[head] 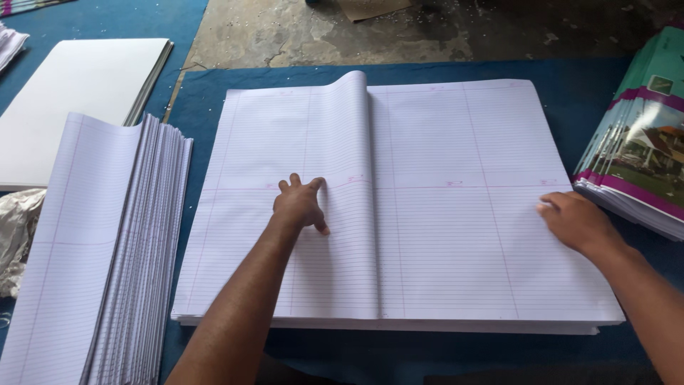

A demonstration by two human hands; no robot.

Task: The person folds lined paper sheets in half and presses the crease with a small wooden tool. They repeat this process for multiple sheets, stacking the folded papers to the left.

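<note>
Under both hands lies the broad stack of white ruled paper sheets (pixel 442 235), its top sheet half folded (crease unpressed), left hand (pixel 301 205) flat on the raised flap, right hand (pixel 576 221) open, steadying the sheet's right edge, beside a folded pile (pixel 92 249) left of it.

Matt ruled paper sheets (pixel 442 235) (smooth) beside glossy printed covers (pixel 641 157), rough concrete floor (pixel 320 32).

Count: 2 hands, 4 paper stacks, 1 rag

Landmark is the big ruled sheet stack (pixel 442 214), 1 off, with both hands on it: left hand (pixel 301 205), right hand (pixel 577 221). To its left: 1 folded ruled stack (pixel 100 249), 1 plain white board stack (pixel 78 100), 1 crumpled rag (pixel 14 239). To its right: 1 printed cover stack (pixel 641 157).
</note>
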